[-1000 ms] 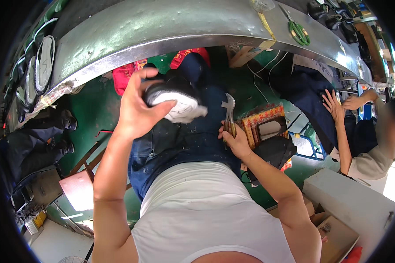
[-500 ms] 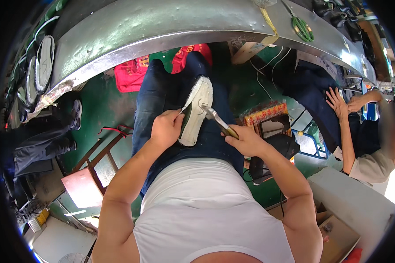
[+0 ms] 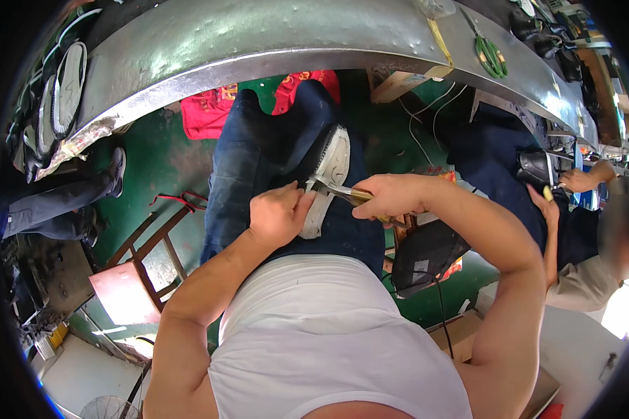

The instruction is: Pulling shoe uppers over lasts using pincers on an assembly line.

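A shoe [image 3: 337, 155] with a whitish underside and a dark upper lies sole up across my thighs, its toe pointing away from me. My left hand [image 3: 278, 215] is closed on its left edge near the heel half, the fingertips partly hidden. In my right hand [image 3: 393, 195] is a pair of pliers [image 3: 361, 195] with yellowish handles, gripped from the right side. The metal jaws reach over the underside to the left edge, close beside my left thumb. Whether they pinch the edge material is too small to tell.
A metal bench [image 3: 244, 43] curves across the far side, with green-handled scissors [image 3: 491, 57] on it. Shoes [image 3: 70, 87] stand at far left. A wooden stool [image 3: 122, 293] is left of me, a black bag-like thing [image 3: 430, 260] right. A co-worker sits at right near a dark shoe [image 3: 536, 168].
My right hand has turned over with its elbow swung outward, and the pliers' jaws have moved left to the shoe's edge. The shoe has tilted, showing more dark upper. My left hand has shifted right.
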